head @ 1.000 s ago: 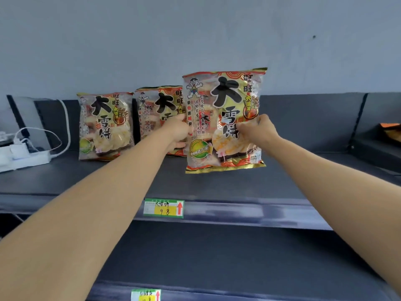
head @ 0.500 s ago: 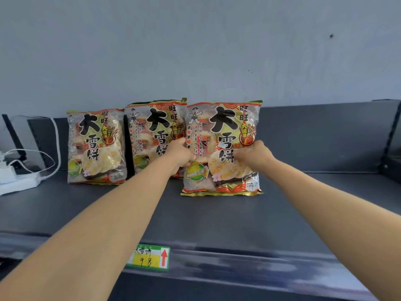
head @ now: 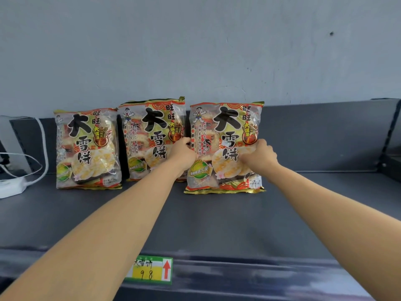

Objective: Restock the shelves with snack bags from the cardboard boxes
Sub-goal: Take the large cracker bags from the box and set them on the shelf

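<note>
The left hand and right hand grip an upright snack bag: clear, gold-edged, with bold black lettering.

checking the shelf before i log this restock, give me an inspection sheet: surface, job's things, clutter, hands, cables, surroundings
surface: dark grey shelf, price tag on its front lip
job's things: left bag, middle bag and right bag stand upright in a row at the back; right bag sits slightly further forward; no cardboard boxes in view
clutter: nothing seen
hands: left hand grips the right bag's left edge; right hand grips its front, right of centre
cables: white power strip at far left, white cables looping from it
surroundings: grey wall behind
</note>
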`<move>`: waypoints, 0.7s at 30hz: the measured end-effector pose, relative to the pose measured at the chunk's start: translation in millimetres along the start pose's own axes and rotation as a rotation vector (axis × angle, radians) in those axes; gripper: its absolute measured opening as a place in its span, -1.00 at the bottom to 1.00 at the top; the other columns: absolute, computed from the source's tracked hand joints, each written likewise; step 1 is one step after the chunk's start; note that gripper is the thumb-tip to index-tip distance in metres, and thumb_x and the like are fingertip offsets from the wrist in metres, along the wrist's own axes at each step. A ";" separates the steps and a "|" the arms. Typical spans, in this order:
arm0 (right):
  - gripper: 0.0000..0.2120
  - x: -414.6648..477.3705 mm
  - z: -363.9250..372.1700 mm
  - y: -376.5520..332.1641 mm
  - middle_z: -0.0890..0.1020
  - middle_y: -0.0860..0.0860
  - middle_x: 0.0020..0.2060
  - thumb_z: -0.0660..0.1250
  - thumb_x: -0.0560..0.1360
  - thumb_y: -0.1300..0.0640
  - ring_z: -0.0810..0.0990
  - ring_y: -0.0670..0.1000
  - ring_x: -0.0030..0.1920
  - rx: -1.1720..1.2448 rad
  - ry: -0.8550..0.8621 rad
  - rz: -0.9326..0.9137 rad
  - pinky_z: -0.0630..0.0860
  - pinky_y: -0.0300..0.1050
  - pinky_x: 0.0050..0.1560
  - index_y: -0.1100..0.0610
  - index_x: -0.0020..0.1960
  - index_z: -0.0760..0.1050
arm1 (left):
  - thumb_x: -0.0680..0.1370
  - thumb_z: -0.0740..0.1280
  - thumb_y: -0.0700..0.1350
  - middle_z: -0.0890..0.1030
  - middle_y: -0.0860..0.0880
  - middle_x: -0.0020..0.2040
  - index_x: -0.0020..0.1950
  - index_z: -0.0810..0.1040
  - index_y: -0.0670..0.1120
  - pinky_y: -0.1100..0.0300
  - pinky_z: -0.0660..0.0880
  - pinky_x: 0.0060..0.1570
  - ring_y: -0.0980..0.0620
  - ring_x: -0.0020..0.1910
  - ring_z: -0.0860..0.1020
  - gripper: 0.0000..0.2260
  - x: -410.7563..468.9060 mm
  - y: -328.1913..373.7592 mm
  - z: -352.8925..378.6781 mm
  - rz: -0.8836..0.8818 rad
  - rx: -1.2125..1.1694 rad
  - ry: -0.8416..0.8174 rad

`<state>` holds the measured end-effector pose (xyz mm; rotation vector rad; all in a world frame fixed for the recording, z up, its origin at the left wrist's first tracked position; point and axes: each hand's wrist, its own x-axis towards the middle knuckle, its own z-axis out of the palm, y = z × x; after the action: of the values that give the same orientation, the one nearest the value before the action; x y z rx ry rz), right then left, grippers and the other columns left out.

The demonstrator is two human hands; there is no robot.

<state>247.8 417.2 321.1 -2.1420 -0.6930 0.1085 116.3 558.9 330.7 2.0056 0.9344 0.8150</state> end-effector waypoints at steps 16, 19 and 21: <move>-0.56 -130.6 -47.2 -1.8 0.45 0.12 0.31 0.30 0.52 0.10 0.41 0.13 0.31 -0.134 0.239 -0.229 0.42 -0.02 0.22 0.19 0.36 0.38 | 0.50 0.33 -0.32 0.53 -0.04 0.00 0.18 0.55 -0.18 0.24 0.44 0.04 0.02 0.03 0.52 -0.74 -121.4 35.7 -20.5 0.417 0.060 -0.150; -0.59 -181.5 -71.5 15.8 0.46 0.12 0.31 0.29 0.53 0.10 0.41 0.13 0.32 -0.186 0.317 -0.193 0.40 -0.02 0.27 0.18 0.34 0.41 | 0.48 0.33 -0.34 0.53 -0.04 -0.09 0.14 0.56 -0.21 0.27 0.43 -0.05 0.04 -0.06 0.50 -0.76 -167.3 47.5 -8.0 0.504 -0.020 -0.263; -0.60 -218.2 -87.7 33.4 0.48 0.11 0.29 0.30 0.53 0.10 0.42 0.12 0.31 -0.244 0.369 -0.151 0.36 -0.07 0.27 0.18 0.33 0.42 | 0.47 0.32 -0.34 0.54 -0.03 -0.14 0.12 0.57 -0.22 0.24 0.46 -0.11 0.03 -0.11 0.50 -0.76 -203.7 54.4 6.5 0.547 -0.086 -0.363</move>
<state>106.1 226.6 314.9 -2.2440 -0.6704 -0.4634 31.9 365.6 327.5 2.2604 0.1369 0.7169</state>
